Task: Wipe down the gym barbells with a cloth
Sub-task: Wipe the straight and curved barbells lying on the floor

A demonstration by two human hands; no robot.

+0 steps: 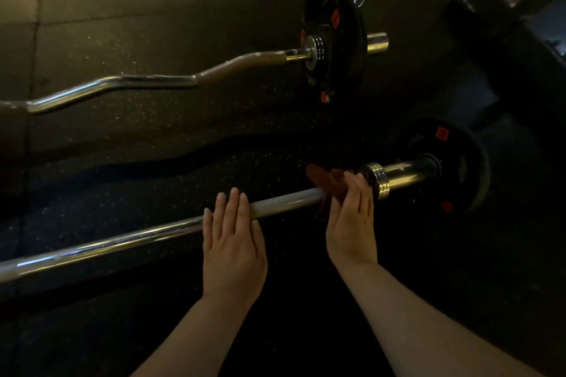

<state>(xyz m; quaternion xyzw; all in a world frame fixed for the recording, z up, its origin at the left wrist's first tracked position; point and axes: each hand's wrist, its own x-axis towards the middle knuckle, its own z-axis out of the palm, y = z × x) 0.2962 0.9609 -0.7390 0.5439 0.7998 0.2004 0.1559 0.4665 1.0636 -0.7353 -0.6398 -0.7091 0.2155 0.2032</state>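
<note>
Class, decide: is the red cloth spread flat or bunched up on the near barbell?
Bunched. The cloth is crumpled around the near barbell, gripped by the right hand, folds sticking out above and below.

Gym: barbells [122, 243], rubber floor [153, 24].

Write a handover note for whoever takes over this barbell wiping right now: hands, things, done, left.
Left hand: flat, fingers straight, resting on the near straight barbell.
Right hand: grips the reddish cloth against that bar, right beside the collar.
Curl bar: lies farther off on the floor, no hand on it.
Done: how much is already wiped cannot be told.
Left: probably the rest of the straight bar's shaft, then the curl bar.
</note>
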